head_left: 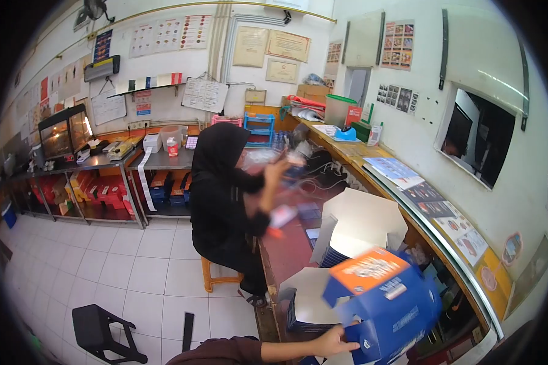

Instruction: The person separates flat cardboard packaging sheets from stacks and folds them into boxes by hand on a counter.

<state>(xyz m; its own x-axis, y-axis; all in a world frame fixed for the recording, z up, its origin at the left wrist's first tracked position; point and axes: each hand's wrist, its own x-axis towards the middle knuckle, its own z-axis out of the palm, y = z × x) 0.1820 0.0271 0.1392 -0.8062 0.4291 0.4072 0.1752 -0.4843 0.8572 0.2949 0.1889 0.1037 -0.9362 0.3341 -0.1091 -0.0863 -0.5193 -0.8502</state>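
My left hand (335, 342) reaches in from the bottom edge, its brown sleeve behind it. Its fingers are closed on the near lower edge of a blue and orange cardboard box (377, 304). The box is tilted, with an orange printed panel on top and flaps standing out at the near side. My right hand does not show. Behind the held box stands a stack of nested boxes (362, 216) with white insides and blue outsides. A second such stack (307, 286) stands to the left, close to my hand.
A person in black (225, 188) sits on an orange stool (216, 277) at the red table (286, 243), hands blurred. Cables and a blue rack (260, 128) lie beyond. A wooden counter (408, 182) runs along the right; a black stool (103, 331) stands on the tiled floor.
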